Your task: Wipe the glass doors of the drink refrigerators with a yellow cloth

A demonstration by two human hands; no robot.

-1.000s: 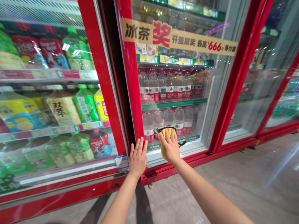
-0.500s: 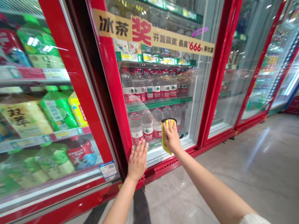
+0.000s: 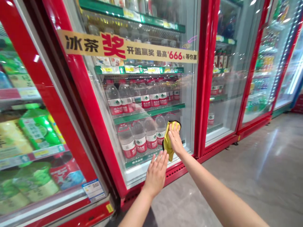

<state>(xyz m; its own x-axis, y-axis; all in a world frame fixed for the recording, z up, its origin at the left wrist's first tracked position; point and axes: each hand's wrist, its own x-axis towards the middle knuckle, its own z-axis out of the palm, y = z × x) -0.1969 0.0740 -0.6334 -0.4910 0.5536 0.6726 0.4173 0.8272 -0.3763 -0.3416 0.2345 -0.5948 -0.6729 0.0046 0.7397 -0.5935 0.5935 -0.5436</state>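
Yellow cloth (image 3: 167,143), dark-edged, is up against the lower glass of a red-framed fridge door (image 3: 189,85), under the rt. hand (image 3: 176,141). That grip holds the cloth, fingers laid across it. L hand (image 3: 156,175) is just beside & lower, fingers straight, grip released, nothing in it; can't tell if it touches the glass. Cloth looks soft & light; prob. limp, not fragile, easy to slide on glass. Best hold: flat palm over its middle, or pinch at the dark edge. Behind the door: clear water btls (image 3: 151,138), red-&-white labels, upright on 2 shelves. Above them, a tan banner (image 3: 142,52) reads "666", etc. Fridge at L (image 3: 72,138) holds green-capped btls (image 3: 39,126) & other drinks.
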